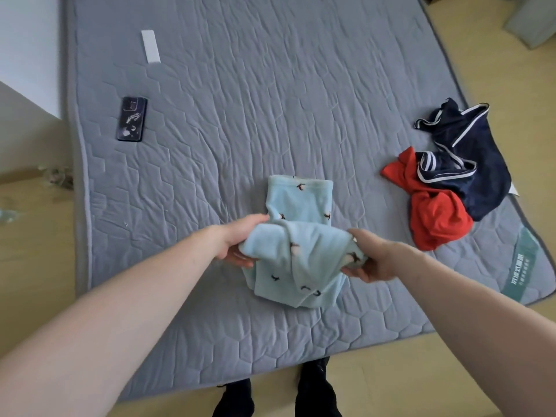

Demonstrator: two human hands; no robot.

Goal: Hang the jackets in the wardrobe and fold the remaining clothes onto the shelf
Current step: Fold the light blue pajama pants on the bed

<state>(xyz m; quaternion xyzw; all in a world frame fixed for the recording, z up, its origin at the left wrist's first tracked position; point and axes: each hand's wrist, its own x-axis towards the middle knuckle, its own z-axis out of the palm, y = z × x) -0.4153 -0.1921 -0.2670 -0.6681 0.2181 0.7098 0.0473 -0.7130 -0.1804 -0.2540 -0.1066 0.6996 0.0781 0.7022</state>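
Two hands fold a light blue garment on the bed.

The left hand (240, 242) and right hand (373, 257) each grip one side of the light blue garment (301, 236), lifting its near part off the grey mattress (240, 115). A red garment (433, 218) and a navy garment (472, 164) lie bunched together to the right. A phone (131, 118) lies far left.

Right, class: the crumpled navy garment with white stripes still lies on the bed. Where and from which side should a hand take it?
Grip the white-trimmed band at the top of the crumpled navy garment with white stripes, coming from above. That edge lies free on the grey quilted mattress, whereas its lower part overlaps the red garment, which a low grip might drag along.
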